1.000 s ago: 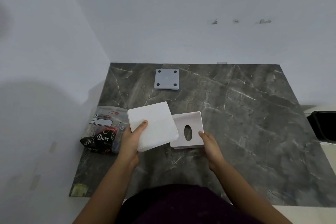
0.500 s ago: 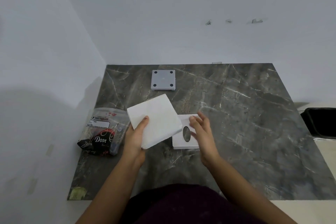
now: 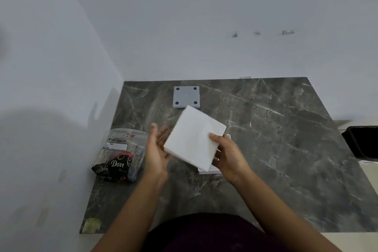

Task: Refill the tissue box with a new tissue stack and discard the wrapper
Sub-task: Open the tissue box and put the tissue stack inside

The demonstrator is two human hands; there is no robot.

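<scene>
The white tissue stack (image 3: 194, 139) is tilted in the air over the middle of the table. My right hand (image 3: 229, 155) grips its right edge, thumb on top. My left hand (image 3: 156, 149) is at the stack's left edge with fingers spread and the palm turned towards it. The white tissue box (image 3: 209, 171) lies on the table under the stack, and only slivers of it show. The empty plastic wrapper (image 3: 120, 157), clear with black "Dove" print, lies at the table's left edge.
A grey square plate (image 3: 186, 97) with four dark dots lies near the back wall. A black bin (image 3: 363, 142) stands off the table's right side. The dark marble table (image 3: 286, 149) sits in a corner, with walls behind and to the left.
The stack passed from my left hand to my right and moved right, over the box. My right hand left the box top, and my left hand opened.
</scene>
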